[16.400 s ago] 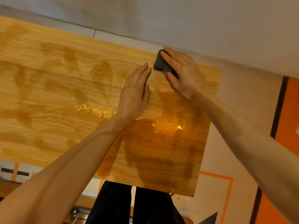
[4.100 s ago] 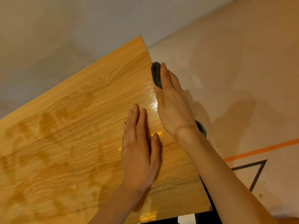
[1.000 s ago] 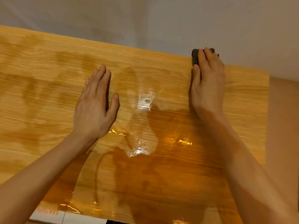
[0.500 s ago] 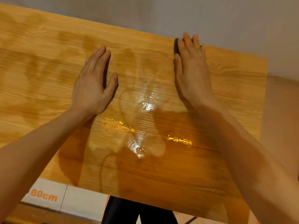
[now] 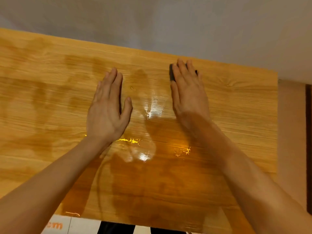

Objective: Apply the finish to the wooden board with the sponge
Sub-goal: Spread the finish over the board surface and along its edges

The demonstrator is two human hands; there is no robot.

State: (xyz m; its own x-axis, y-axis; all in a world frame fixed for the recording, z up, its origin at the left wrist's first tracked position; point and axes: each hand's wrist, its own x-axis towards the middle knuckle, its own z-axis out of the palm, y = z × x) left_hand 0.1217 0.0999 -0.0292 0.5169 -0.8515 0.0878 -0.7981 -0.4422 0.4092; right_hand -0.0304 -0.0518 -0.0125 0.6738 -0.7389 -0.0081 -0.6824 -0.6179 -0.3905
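The right hand [image 5: 189, 97] presses flat, straight fingers on the dark sponge [image 5: 172, 75], the left hand [image 5: 108, 112] lies flat on the shiny, wet-streaked wooden board [image 5: 236, 107].

Hands flat on board [image 5: 236, 105] (right [image 5: 189, 93] presses sponge [image 5: 171, 75]).

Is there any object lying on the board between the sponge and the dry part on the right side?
Nothing visible. The right hand presses the dark sponge flat on the wooden board, and the surface toward the right edge is bare. The left hand rests flat on the other side.
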